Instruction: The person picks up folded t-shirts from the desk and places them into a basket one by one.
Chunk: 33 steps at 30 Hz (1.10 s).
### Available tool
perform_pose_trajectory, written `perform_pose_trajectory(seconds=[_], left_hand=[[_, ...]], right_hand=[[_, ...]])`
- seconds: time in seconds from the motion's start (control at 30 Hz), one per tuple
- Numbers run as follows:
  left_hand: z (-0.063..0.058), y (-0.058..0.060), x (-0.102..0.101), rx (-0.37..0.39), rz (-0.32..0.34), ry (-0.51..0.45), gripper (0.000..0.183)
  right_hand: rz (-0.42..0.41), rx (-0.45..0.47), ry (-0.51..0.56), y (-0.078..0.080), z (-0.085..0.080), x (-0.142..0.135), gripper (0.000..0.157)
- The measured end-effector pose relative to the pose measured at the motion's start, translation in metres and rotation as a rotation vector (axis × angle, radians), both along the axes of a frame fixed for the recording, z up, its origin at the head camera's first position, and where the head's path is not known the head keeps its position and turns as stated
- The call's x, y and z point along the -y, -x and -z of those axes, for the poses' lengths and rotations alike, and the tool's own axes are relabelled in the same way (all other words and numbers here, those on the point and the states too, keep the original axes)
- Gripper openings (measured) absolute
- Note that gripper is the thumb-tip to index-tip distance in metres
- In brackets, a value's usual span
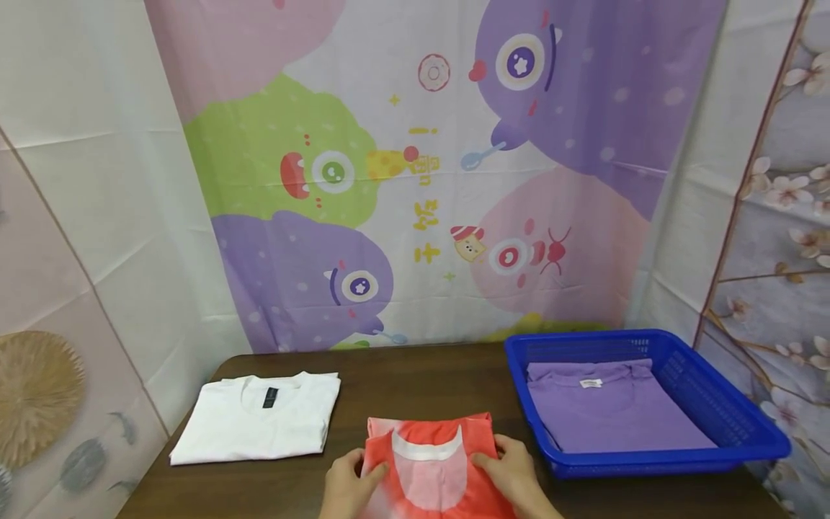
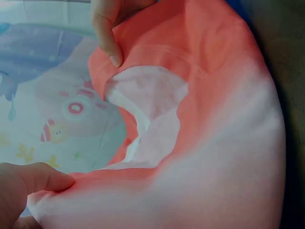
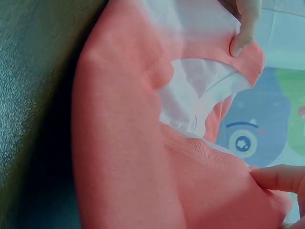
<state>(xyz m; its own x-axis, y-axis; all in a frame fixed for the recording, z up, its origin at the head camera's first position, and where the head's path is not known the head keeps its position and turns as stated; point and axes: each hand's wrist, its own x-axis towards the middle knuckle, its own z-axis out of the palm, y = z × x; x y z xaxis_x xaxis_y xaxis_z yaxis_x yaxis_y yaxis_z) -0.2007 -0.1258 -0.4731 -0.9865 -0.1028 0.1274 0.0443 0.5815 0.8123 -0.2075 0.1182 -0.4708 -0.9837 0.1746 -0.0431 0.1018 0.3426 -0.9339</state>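
Observation:
A red T-shirt point(image 1: 476, 461) with pale pink and white areas is held folded at the table's near edge, its white-edged neckline turned up in the head view. My left hand point(image 1: 350, 484) pinches the shirt's left shoulder edge, thumb on top and fingers behind. On the other side my right hand point(image 1: 515, 476) grips the right shoulder edge the same way. In the left wrist view the left thumb point(image 2: 50, 179) presses on the pale cloth near the neck opening. The right thumb point(image 3: 274, 177) lies on the red cloth in the right wrist view.
A folded white T-shirt point(image 1: 285, 425) lies at the left of the dark wooden table point(image 1: 415, 382). At the right stands a blue plastic basket point(image 1: 746, 450) with a folded purple T-shirt point(image 1: 622, 418) inside. Behind the table hangs a cartoon-printed curtain point(image 1: 428, 303).

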Motion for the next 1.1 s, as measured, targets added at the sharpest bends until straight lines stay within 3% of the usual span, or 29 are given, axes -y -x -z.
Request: perform_pose_trajectory(seconds=[0.43,0.9,1.1], left_hand=[[-0.018,-0.015,-0.004,-0.03,0.003,-0.033,0.022],[-0.041,-0.018,-0.015,-0.048,0.044,-0.043,0.024],[-0.051,-0.019,-0.021,-0.111,0.051,-0.043,0.018]], right_hand=[[-0.011,-0.051,0.008,-0.014,-0.012,-0.006,0.029],[0.02,-0.073,0.069,-0.022,-0.026,-0.013,0.034],[0.021,-0.075,0.061,-0.024,-0.038,-0.017,0.037]])
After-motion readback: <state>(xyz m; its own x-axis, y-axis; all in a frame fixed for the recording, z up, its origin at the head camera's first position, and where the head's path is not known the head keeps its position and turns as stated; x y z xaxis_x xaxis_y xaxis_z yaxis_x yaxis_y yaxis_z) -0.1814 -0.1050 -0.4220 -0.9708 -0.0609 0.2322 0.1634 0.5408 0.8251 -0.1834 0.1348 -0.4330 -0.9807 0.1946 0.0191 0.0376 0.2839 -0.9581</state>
